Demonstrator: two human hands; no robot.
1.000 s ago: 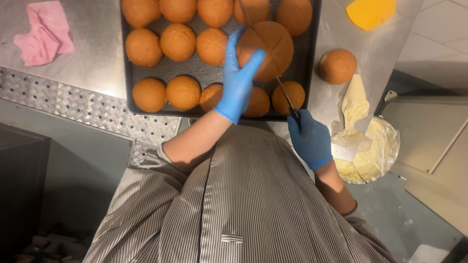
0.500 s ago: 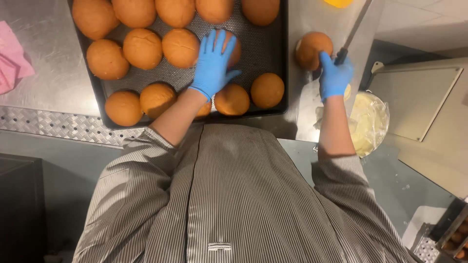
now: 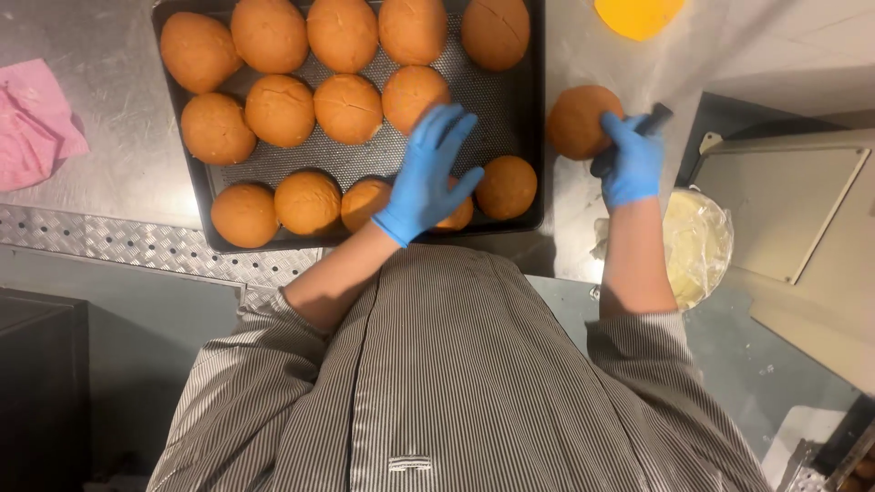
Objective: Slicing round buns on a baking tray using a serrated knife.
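A pink cloth (image 3: 36, 123) is lying crumpled at the far left of the steel counter (image 3: 118, 55), out of the way of the work. To its right a dark perforated tray (image 3: 533, 109) is sitting square to the person, filled with rows of round brown buns (image 3: 278, 109), some scored across the top. The left hand (image 3: 428, 173), in a blue glove, is hovering over the near row with its fingers spread open, gripping nothing, over a bun (image 3: 456, 214) that is mostly hidden beneath it. Further right, just off the tray, a single bun (image 3: 576, 120) is resting on the counter, and the gloved right hand (image 3: 631, 162) is pressing against its side while its fingers are closing around a dark knife handle (image 3: 652, 118); the blade is not visible. A yellow disc (image 3: 638, 14) is lying farther back, and a wrapped bowl (image 3: 697, 246) is sitting near the person's right elbow, within easy reach.
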